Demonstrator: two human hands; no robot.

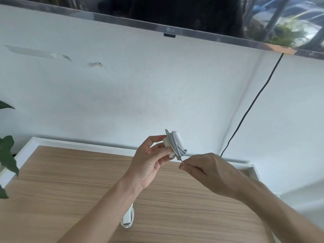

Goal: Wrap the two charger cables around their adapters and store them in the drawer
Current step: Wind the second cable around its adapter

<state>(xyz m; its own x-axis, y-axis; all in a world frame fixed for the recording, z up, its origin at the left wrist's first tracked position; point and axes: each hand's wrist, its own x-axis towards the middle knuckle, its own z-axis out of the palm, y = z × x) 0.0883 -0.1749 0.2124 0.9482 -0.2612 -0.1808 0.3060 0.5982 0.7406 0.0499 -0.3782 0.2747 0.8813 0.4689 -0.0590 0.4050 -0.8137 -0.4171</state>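
Item 1: white adapter (pixel 172 143), raised above the worktop (pixel 70 181) in front of a pale wall. Held by the left hand (pixel 149 161), thumb on top and fingers curled beneath its near-left end. Grey cable (pixel 177 146) wound round its body in many close turns; nearly all of it is taken up.

Item 2: free tail of that cable, short, running down and right from the lower edge of the coil into the right hand (pixel 206 172). Right hand closed in a pinch on the tail (the plug itself is hidden in the fingers).

Governing relation: the tail leaves the coil at its lower right, so the right hand, lying just below and right of the adapter, is the nearer for the last turn or tuck. The adapter's long axis stands roughly upright, tilted a little left at the top; the turns run along it. Judged: the first bundle is all but finished, with only the end to secure.

Item 3: second charger (pixel 128 219), white, lying on the worktop near the front edge, partly behind the left forearm. Whether it is wrapped cannot be told.

Item 4: drawer, not in view.

Other: television (pixel 175 14) mounted above; black lead (pixel 252 106) down the wall; plant leaves (pixel 7 155) at left.
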